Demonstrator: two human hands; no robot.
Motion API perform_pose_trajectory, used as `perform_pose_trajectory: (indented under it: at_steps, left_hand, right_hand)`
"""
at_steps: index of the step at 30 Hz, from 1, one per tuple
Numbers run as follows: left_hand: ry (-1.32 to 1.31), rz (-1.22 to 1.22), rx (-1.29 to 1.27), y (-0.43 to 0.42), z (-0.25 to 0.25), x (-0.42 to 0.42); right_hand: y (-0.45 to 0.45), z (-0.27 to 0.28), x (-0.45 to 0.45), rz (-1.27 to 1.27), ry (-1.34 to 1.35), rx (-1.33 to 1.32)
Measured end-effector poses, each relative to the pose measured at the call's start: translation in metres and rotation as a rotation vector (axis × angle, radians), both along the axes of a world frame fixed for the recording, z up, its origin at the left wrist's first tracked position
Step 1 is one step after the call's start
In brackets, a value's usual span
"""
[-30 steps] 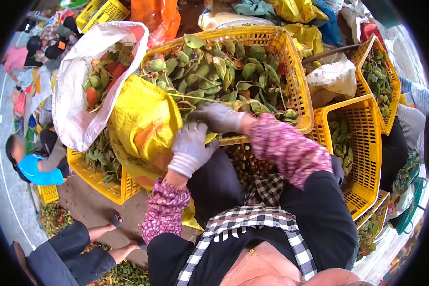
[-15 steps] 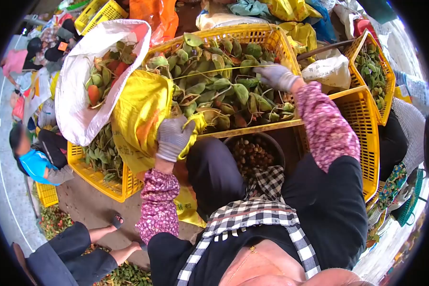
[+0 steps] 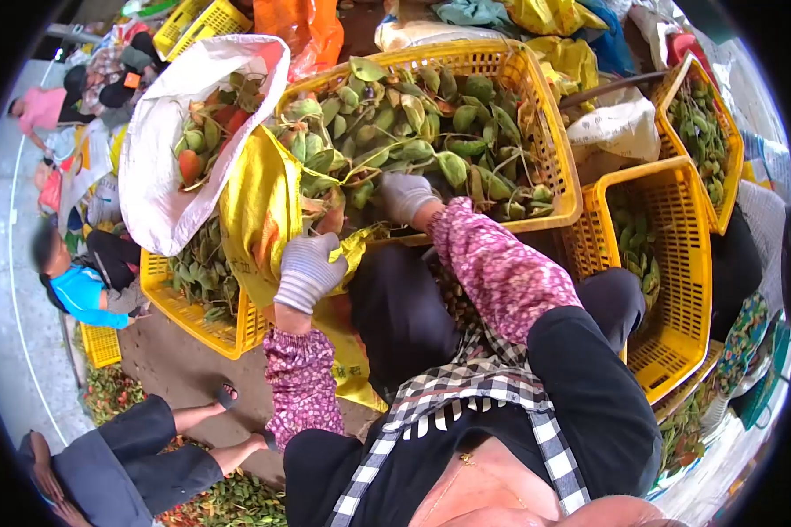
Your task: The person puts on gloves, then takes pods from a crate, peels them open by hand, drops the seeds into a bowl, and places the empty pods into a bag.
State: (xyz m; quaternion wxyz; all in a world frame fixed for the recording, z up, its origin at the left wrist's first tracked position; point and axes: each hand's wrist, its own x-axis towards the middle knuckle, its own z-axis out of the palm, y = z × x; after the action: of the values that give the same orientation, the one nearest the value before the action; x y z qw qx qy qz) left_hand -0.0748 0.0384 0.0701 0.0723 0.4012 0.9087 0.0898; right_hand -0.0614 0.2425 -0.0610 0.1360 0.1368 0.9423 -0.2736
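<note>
From the head view, the left hand (image 3: 312,268) clutches the yellow bag (image 3: 259,202) beside the yellow crate (image 3: 549,110). The right hand (image 3: 406,197), over at the crate's right side a moment ago, is now among green pods (image 3: 451,168) nearer the bag; whether it grips any, I can't tell.

Got the left hand (image 3: 310,270) curled up left of center frame, above a near-vertical left forearm (image 3: 304,373). Also got the right arm (image 3: 505,268) slanting up from lower right, with the right hand (image 3: 406,198) above center, kinda blurry.
</note>
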Motion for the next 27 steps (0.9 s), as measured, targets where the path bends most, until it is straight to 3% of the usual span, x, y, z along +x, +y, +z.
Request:
perform_pose_trajectory:
  at_steps: [2, 4, 6, 8, 9, 10, 11, 13, 14, 15, 16, 17, 18, 19, 20, 21, 22, 23, 24, 25, 26, 27]
  left_hand:
    - [-0.025, 0.016, 0.015, -0.007, -0.001, 0.012]
    - [-0.122, 0.139, 0.050, -0.017, 0.002, 0.019]
    - [-0.123, 0.226, 0.185, -0.019, 0.006, 0.031]
    - [0.177, 0.063, 0.521, -0.003, 0.017, 0.051]
    - [0.200, 0.044, 0.678, 0.009, 0.019, 0.065]
    - [0.072, 0.080, 0.824, 0.024, 0.019, 0.085]
    - [-0.367, 0.193, 0.927, 0.042, 0.027, 0.108]
    - [-1.138, 0.258, 1.156, 0.078, -0.023, 0.126]
    - [-1.519, 0.309, 1.114, 0.095, -0.059, 0.128]
    - [-1.528, 0.275, 1.189, 0.111, -0.061, 0.145]
    - [-1.668, 0.416, 1.192, 0.127, -0.066, 0.155]
    - [-1.610, 0.214, 1.274, 0.139, -0.076, 0.157]
    - [-1.540, 0.018, 1.346, 0.149, -0.082, 0.160]
    - [-1.728, 0.199, 1.660, 0.155, -0.063, 0.169]
    - [-1.790, 0.413, 1.661, 0.154, -0.049, 0.172]
    - [-1.731, 0.445, 1.648, 0.154, -0.062, 0.171]
    - [-1.674, 0.474, 1.635, 0.154, -0.076, 0.169]
    - [-1.569, 0.495, 1.566, 0.151, -0.080, 0.172]
    - [-1.433, 0.419, 1.568, 0.149, -0.084, 0.176]
    - [-1.359, 0.368, 1.531, 0.146, -0.094, 0.183]
    - [-1.283, 0.321, 1.496, 0.142, -0.104, 0.190]
    - [-1.325, 0.254, 1.492, 0.135, -0.113, 0.194]
  right_hand:
    - [0.008, -0.005, 0.002, 0.034, 0.091, 0.138]
    - [0.060, 0.027, 0.024, 0.096, -0.229, -0.040]
    - [0.114, -0.016, 0.056, -0.299, 0.170, -0.748]
    - [0.132, 0.010, 0.091, -0.539, 0.282, -0.868]
    - [0.133, 0.021, 0.107, -0.607, 0.414, -0.986]
    - [0.133, 0.032, 0.123, -0.670, 0.556, -1.101]
    - [0.132, 0.040, 0.138, -0.704, 0.628, -1.228]
    - [0.120, 0.061, 0.172, -0.653, 0.683, -1.424]
    - [0.105, 0.072, 0.185, -0.626, 0.755, -1.573]
    - [0.098, 0.071, 0.196, -0.559, 0.778, -1.604]
    - [0.089, 0.069, 0.205, -0.490, 0.797, -1.637]
    - [0.068, 0.089, 0.214, -0.617, 0.783, -1.781]
    - [0.060, 0.086, 0.218, -0.637, 0.822, -1.634]
    - [0.050, 0.084, 0.228, -0.710, 0.746, -1.576]
    - [0.040, 0.081, 0.238, -0.787, 0.665, -1.518]
    - [0.036, 0.067, 0.242, -0.720, 0.722, -1.036]
    - [0.026, 0.055, 0.244, -0.758, 0.863, -1.149]
    - [0.027, 0.046, 0.249, -0.753, 0.740, -0.954]
    - [0.028, 0.036, 0.255, -0.749, 0.617, -0.761]
    - [0.022, 0.049, 0.257, -0.773, 0.476, -0.779]
    - [0.017, 0.031, 0.256, -0.574, 0.614, -0.404]
    - [0.013, 0.015, 0.257, -0.661, 0.506, -0.657]
